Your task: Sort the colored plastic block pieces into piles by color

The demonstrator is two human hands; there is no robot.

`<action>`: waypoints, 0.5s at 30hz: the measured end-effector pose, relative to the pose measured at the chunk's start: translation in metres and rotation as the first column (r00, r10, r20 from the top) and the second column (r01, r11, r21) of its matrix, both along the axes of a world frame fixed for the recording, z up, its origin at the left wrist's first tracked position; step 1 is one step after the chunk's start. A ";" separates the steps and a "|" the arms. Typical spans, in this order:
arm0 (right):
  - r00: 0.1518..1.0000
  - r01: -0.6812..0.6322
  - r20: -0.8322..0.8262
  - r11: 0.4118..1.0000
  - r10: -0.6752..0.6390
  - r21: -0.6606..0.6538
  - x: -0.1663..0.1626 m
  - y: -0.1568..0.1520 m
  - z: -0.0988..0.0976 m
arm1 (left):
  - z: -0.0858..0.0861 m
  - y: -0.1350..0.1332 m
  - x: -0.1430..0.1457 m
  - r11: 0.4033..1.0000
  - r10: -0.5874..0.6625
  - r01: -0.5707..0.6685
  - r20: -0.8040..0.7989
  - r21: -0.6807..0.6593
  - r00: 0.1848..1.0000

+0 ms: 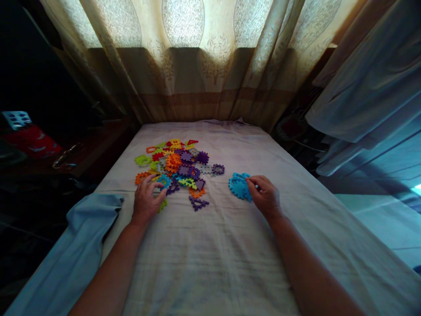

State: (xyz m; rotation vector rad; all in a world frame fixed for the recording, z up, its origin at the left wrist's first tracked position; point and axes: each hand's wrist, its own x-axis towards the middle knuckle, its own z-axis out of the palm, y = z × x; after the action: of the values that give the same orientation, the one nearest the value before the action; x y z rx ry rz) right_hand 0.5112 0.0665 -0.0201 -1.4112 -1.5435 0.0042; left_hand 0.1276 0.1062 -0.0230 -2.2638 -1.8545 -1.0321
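At the left front of a mixed pile of toothed plastic building pieces [184,170] is my left hand [148,195], thumb and fingers apart. Its fingertips are at a blue square piece with an open middle [163,181]; whether they touch it I cannot tell. A green piece [162,205] lies partly hidden beside its thumb. Farther right, my right hand [265,195] pinches the edge of a blue toothed piece [244,175] over a small group of blue pieces [239,188]. A purple triangular piece [198,203] lies between the hands, nearer the left one.
A pale sheet [210,254] covers the surface under the pieces. Blue cloth [88,224] hangs over its left edge. Behind stands a patterned curtain [213,74]. White cloth [365,87] hangs on the right, and a red item [33,140] sits on a dark side table.
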 end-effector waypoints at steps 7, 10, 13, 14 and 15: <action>0.969 -0.248 -0.009 0.963 0.249 -0.102 -0.053 -0.013 0.005 | 0.007 -0.022 0.040 0.960 -0.252 0.253 -0.026 0.122 0.967; 0.919 -0.392 -0.134 0.899 0.371 -0.197 -0.076 -0.019 0.002 | 0.004 -0.033 0.063 0.907 -0.376 0.384 -0.079 0.170 0.923; 0.846 -0.508 -0.319 0.825 0.427 -0.245 -0.092 -0.022 -0.003 | 0.001 -0.041 0.079 0.864 -0.454 0.469 -0.118 0.183 0.883; 0.820 -0.534 -0.381 0.809 0.426 -0.245 -0.095 -0.022 -0.004 | 0.001 -0.042 0.082 0.852 -0.472 0.489 -0.129 0.188 0.872; 0.794 -0.556 -0.437 0.795 0.422 -0.242 -0.098 -0.022 -0.006 | 0.001 -0.043 0.085 0.842 -0.485 0.504 -0.139 0.195 0.864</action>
State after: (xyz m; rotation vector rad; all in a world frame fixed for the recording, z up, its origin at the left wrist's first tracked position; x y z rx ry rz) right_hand 0.4132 0.0447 -0.0262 -1.1379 -1.6002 0.8726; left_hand 0.2124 0.0627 -0.0222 -2.6502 -1.0611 -1.1047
